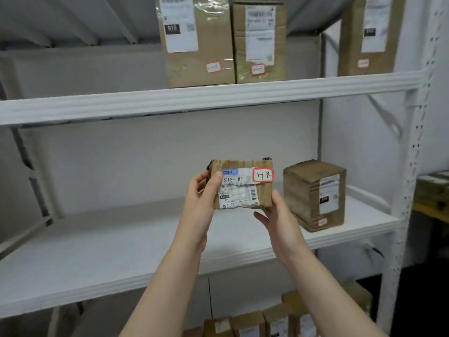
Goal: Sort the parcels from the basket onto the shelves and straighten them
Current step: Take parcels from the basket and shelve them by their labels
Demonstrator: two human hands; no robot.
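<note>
Left hand (203,196) and right hand (277,216) grasp one flat brown cardboard parcel (243,190); one squat brown carton (314,195) nearby, three tall brown cartons (198,42) above.

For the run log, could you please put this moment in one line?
left hand: grips parcel | right hand: holds its lower right corner | parcel: before middle shelf | box: on shelf, right

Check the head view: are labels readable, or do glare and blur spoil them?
Head view: on the held parcel the red-bordered tag reads 3-1-8 sharply; glare streaks the tape on the left top-shelf box, whose small tag is blurred; wide-angle distortion bows the shelf edge.
</note>
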